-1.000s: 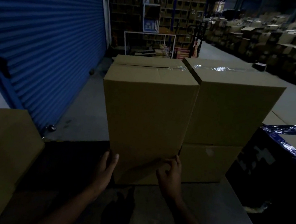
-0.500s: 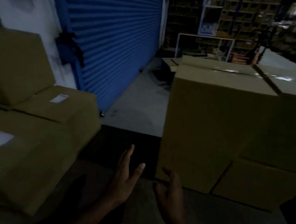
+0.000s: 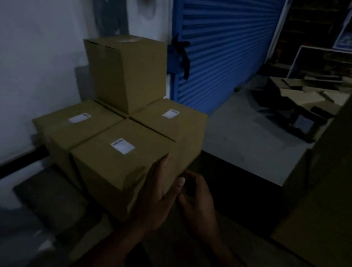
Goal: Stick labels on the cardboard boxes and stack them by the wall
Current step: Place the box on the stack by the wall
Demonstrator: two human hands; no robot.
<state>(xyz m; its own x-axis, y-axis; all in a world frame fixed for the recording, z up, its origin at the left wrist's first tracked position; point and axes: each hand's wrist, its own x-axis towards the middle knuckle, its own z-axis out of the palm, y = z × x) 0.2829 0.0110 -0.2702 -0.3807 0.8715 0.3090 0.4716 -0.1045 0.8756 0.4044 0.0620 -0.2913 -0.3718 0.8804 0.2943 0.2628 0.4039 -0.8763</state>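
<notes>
Since a second ago the view has swung left: the tall box (image 3: 330, 176) the hands then held at its lower edge now stands well apart at 3 o'clock, and the stack of boxes by the white wall (image 3: 25, 46) fills the centre. Both hands have left the tall box.

The left hand (image 3: 157, 198) lies flat against the right side of the nearest labelled box (image 3: 119, 164), fingers straight and close together, tips reaching its top edge at 12 o'clock of the hand. The right hand (image 3: 197, 201) hangs just beside it at 3 o'clock, fingers loosely curled and gripping nothing, apart from the box as far as the dim picture shows.

The stack is plain brown cardboard, matt, square-edged. Three boxes in the visible lower layer each carry a small white rectangular label on top: the nearest label (image 3: 122, 146), one on the left box (image 3: 79, 118), one on the far right box (image 3: 170, 113). A fourth box (image 3: 125, 70) sits on top at the back, at 11 o'clock of the hands, against the wall; clear tape shines on its top flaps.

Behind the stack, at 1 o'clock, a ribbed blue roller shutter (image 3: 223, 38). Flattened cardboard (image 3: 298, 98) lies on the grey floor beyond it.
</notes>
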